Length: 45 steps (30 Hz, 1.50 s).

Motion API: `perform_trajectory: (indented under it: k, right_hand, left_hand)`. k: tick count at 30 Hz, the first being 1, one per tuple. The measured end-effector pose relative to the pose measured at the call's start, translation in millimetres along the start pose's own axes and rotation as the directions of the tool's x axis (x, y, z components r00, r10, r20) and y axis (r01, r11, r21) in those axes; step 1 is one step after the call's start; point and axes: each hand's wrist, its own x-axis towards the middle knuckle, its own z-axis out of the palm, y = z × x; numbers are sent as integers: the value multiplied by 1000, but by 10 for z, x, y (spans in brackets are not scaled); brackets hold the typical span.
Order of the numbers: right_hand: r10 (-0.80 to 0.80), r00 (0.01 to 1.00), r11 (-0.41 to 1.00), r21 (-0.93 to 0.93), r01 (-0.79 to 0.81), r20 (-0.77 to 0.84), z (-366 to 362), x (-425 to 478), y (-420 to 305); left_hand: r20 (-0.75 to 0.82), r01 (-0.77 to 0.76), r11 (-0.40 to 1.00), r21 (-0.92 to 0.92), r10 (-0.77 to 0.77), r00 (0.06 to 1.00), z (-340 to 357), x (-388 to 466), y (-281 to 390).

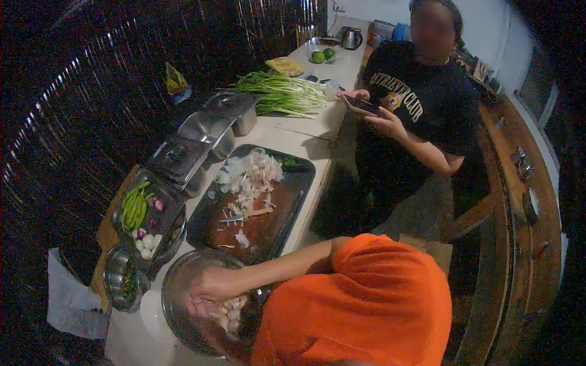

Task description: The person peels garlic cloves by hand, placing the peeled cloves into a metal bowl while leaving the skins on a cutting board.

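Note:
My right hand (213, 284) reaches over a large round metal bowl (170, 270), its fingers bent downward. My left hand (206, 312) is inside the bowl just below it, dim and blurred; the two hands meet or overlap. Whether either holds something cannot be told. Beside them in the bowl lie garlic pieces (233, 314). Behind the bowl, a dark tray (306, 183) holds a brown cutting board (224, 240) with a heap of pale papery peelings (261, 169) and a small knife with a wooden handle (258, 212).
Green chillies (135, 208), small purple onions (156, 204) and white peeled bulbs (146, 244) fill a tray beside a bowl of chopped greens (129, 283). Metal pans (210, 128) line the counter near spring onions (288, 94). A person (412, 100) in black stands beyond, holding a flat device.

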Motion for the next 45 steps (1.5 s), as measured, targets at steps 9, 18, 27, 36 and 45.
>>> perform_trajectory:
  k: [9, 18, 27, 36, 45]
  right_hand:
    - [-14, 987, 995, -96, -2, -162, -113, -26, -153]
    - [159, 978, 984, 104, -146, -132, -218, -2, -244]
    - [180, 977, 975, 150, -162, -117, -229, 17, -192]
    - [169, 980, 975, 161, -150, -108, -306, 50, -207]
    - [167, 985, 986, 26, -166, -43, -303, 12, -139]
  left_hand:
    - [275, 713, 494, -498, -689, 670, -21, 368, 296]
    - [70, 306, 936, -174, -298, 952, -66, 366, 407]
    - [24, 304, 930, -208, -306, 952, 48, 172, 110]
    - [22, 405, 869, -285, -417, 909, 20, 140, 154]
    - [11, 390, 888, -246, -399, 917, 58, 145, 116]
